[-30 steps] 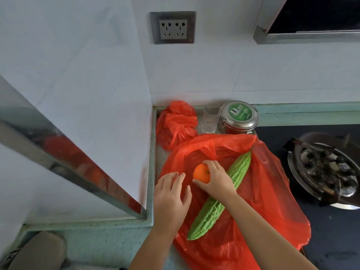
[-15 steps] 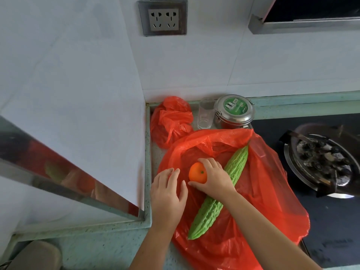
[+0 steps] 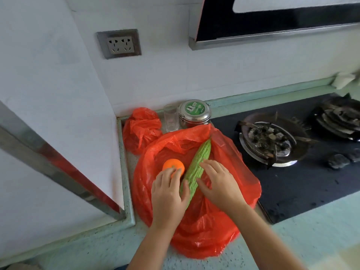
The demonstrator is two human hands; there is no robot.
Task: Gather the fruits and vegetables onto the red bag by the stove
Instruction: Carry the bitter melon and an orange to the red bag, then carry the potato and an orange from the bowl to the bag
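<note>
A flat red bag [image 3: 224, 230] lies on the counter just left of the stove. On it rest an orange [image 3: 172, 166] and a long green bitter gourd [image 3: 199, 158], side by side, the gourd lying diagonally. My left hand [image 3: 167, 197] reaches from below; its fingertips touch the near side of the orange and its thumb lies against the gourd. My right hand [image 3: 221, 185] hovers with spread fingers on the right side of the gourd, fingertips touching it. Neither hand grips anything.
A crumpled second red bag [image 3: 142, 127], a clear glass [image 3: 171, 119] and a lidded metal tin [image 3: 194, 112] stand at the back by the wall. The black stove with a burner [image 3: 268, 141] lies to the right. A wall with a metal strip [image 3: 58, 166] juts out on the left.
My right hand let go of the orange and moved across to the right side of the gourd. My left hand slid up to touch the orange. The view lifted and shifted right.
</note>
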